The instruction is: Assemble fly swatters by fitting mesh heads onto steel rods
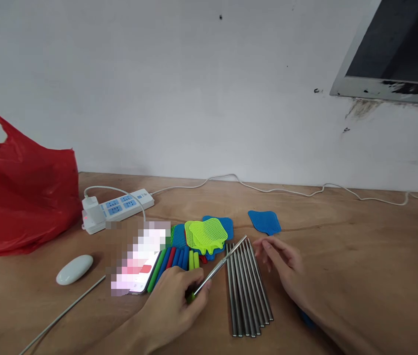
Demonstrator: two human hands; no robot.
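My left hand [179, 301] is closed around a thin telescopic metal rod [219, 265] with a yellow-green grip, tilted up to the right. My right hand [281, 261] hovers by the upper ends of a row of metal rods [246, 291], its fingers loosely bent and apart, with nothing visible in them. Just beyond it lies a blue fly-swatter head [265, 222]. Left of the rods is a pile of perforated swatter heads, a yellow-green one [209, 234] on top. Coloured handle grips [171, 259] lie in a row behind my left hand, which partly hides them.
A lit phone [142, 261], partly pixelated, lies beside the grips. Farther left are a white computer mouse [74, 269], a power strip [120, 207] with a plugged-in charger, and a red plastic bag [27, 187]. White cable [275, 190] runs along the wall. Something blue [307, 318] shows beneath my right forearm.
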